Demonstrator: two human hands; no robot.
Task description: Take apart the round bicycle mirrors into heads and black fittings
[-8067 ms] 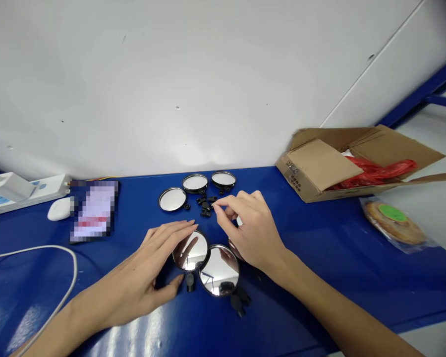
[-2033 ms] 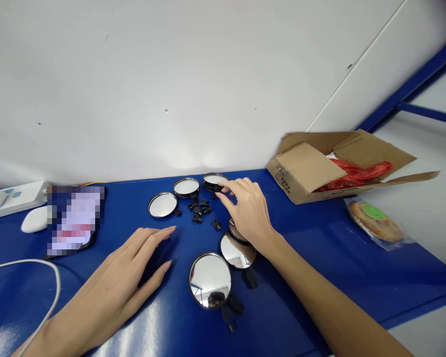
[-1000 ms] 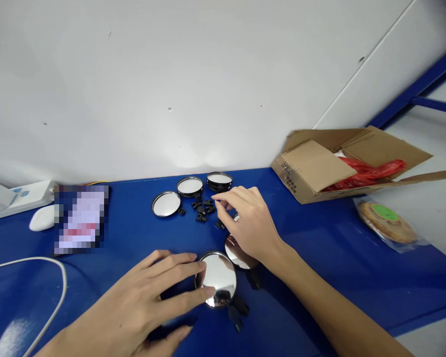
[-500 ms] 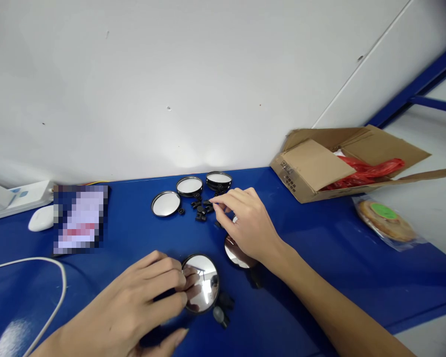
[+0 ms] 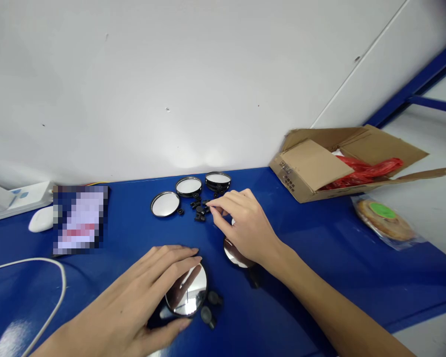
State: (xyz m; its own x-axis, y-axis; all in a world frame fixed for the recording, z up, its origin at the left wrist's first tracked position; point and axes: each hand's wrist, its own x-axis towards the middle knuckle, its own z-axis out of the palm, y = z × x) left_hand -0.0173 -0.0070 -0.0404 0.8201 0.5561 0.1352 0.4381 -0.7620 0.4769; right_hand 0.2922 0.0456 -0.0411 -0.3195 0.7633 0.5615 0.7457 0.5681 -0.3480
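My left hand [image 5: 141,297] holds a round convex mirror [image 5: 191,293], fingers over its far edge and thumb at its near edge. Two dark rounded clamp parts [image 5: 207,316] lie just right of that mirror. Farther up the table, my right hand [image 5: 241,223] pinches a small black clamp [image 5: 206,204] at the edge of a little pile of black clamps [image 5: 199,210]. Under my right wrist another round mirror [image 5: 235,253] is partly covered. Behind the pile are more round mirrors in black rims: one at left [image 5: 165,204], one in the middle [image 5: 189,186], one at right [image 5: 218,179].
A pixelated screen device [image 5: 80,218], a white mouse-like object [image 5: 41,219] and a white cable [image 5: 61,282] are on the left. An open cardboard box [image 5: 301,173] with red plastic stands at back right, beside a bagged roll of tape [image 5: 388,223]. A white wall [image 5: 193,89] bounds the table.
My left hand has closed around the near mirror, which has shifted slightly left and toward me together with the clamp parts by it. My right hand has barely moved.
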